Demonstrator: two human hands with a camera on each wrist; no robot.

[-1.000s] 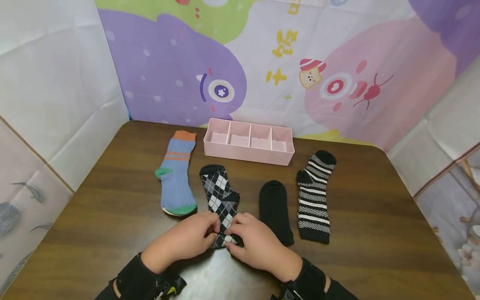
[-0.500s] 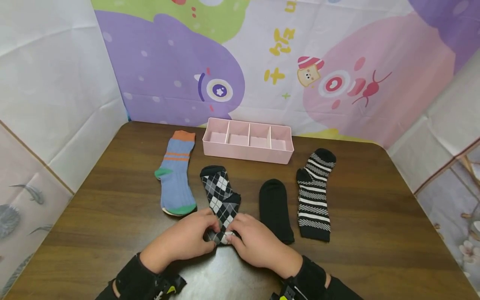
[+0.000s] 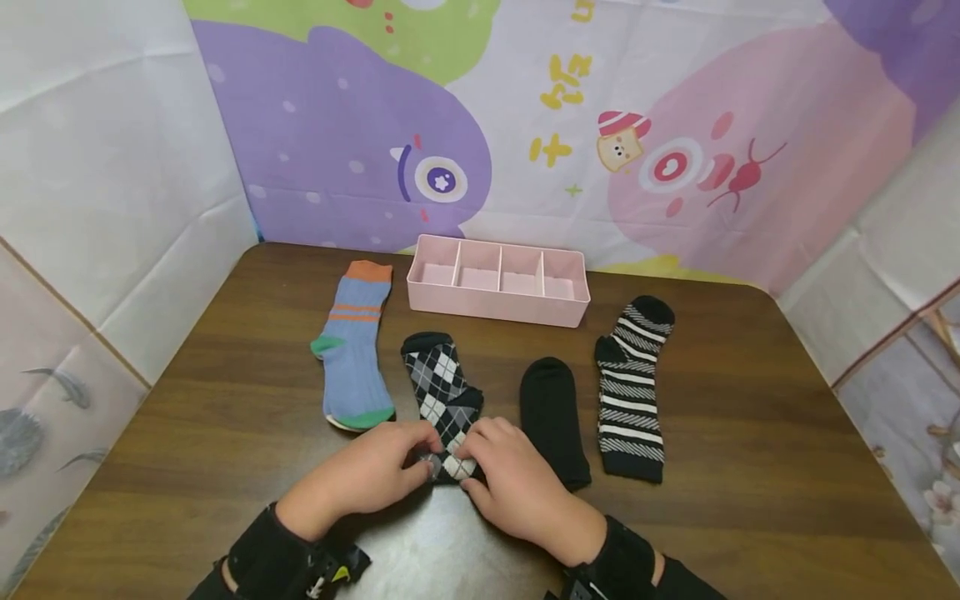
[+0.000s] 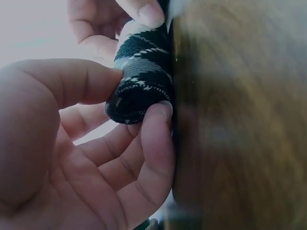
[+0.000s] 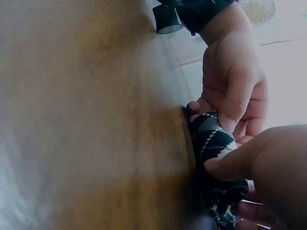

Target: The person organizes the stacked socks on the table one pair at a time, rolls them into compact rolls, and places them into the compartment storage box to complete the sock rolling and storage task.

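Observation:
A black, grey and white argyle sock (image 3: 442, 392) lies on the table, its dark toe end pointing away from me. Its near end is curled into a thick roll. My left hand (image 3: 382, 468) pinches the left end of that roll between thumb and fingers; the left wrist view shows the spiral end of the rolled sock (image 4: 139, 103) between them. At the other end, my right hand (image 3: 521, 487) holds the roll, thumb on the near side and fingers over the top. In the right wrist view both hands grip the rolled sock (image 5: 211, 139).
A blue sock (image 3: 352, 350) with orange and green parts lies left. To the right are a plain black sock (image 3: 553, 417) and a black-and-white striped sock (image 3: 632, 392). Behind them stands a pink box (image 3: 495, 304) with several compartments, near the table's back edge.
The near end of the argyle sock has rolled a little farther away from me, so its flat part is shorter. Both hands stay on it; the other socks and box remain in place.

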